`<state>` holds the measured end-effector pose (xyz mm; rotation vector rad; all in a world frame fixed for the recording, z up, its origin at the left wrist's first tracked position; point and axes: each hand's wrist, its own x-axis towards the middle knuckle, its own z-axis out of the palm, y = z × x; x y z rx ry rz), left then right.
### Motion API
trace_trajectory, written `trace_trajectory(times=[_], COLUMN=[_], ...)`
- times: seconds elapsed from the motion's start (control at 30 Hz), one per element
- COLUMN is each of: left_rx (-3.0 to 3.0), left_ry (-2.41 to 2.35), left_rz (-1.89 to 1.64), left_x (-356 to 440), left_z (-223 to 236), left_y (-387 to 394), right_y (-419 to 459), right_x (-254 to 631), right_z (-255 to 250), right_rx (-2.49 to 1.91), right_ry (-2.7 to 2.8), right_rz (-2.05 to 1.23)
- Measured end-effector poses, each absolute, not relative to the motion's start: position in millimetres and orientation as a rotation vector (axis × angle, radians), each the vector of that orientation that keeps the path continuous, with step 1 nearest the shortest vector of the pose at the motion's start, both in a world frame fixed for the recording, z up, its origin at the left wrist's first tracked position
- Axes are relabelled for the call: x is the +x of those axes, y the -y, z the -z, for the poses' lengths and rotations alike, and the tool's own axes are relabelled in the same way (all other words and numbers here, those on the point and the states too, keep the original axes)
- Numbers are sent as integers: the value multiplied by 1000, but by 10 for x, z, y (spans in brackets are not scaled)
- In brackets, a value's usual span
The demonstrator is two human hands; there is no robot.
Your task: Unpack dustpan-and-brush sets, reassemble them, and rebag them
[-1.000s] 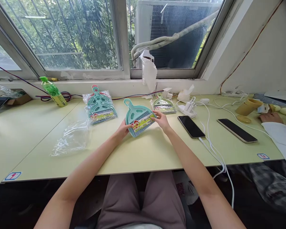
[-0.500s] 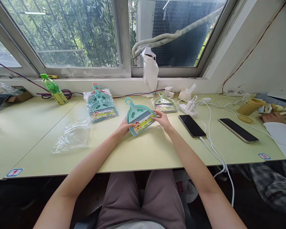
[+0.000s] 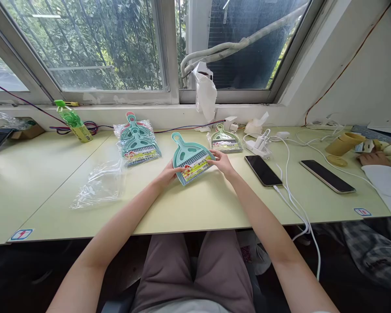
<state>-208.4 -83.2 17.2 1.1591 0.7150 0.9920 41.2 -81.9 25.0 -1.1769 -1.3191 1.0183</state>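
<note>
A teal dustpan and brush set [image 3: 188,150] with a yellow label is held just above the table, its handle pointing up and left. My left hand [image 3: 170,173] grips its lower left edge, thumb on the front. On its right edge my right hand [image 3: 222,162] closes round the corner, thumb over the label. To the left lie bagged dustpan sets [image 3: 138,143], teal ones with a red one behind. A clear plastic bag [image 3: 99,184] lies flat and crumpled in front of them. Behind my right hand rests a smaller green bagged set [image 3: 225,140].
Right of my hands are a black phone [image 3: 263,170] on a white cable, a second phone [image 3: 327,176] and a power strip [image 3: 259,147]. Another person's hand [image 3: 374,159] is at the far right, near a tan cup [image 3: 345,143]. A green bottle [image 3: 73,121] leans at the back left.
Both hands keep hold of the dustpan set in nearly the same place. The view has shifted very slightly. At the far right, the other person's hand has moved a little.
</note>
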Motion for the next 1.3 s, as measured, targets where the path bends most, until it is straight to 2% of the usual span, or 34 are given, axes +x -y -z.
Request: trace_trajectory(times=[1.3], left_rx=[1169], left_ry=[-792], left_rz=[-877], left_x=[-2141], left_z=[-147], left_y=[791], right_y=[842], right_x=[415], right_z=[-247], right_rx=[-1225], right_ry=[1340], right_rz=[-1095])
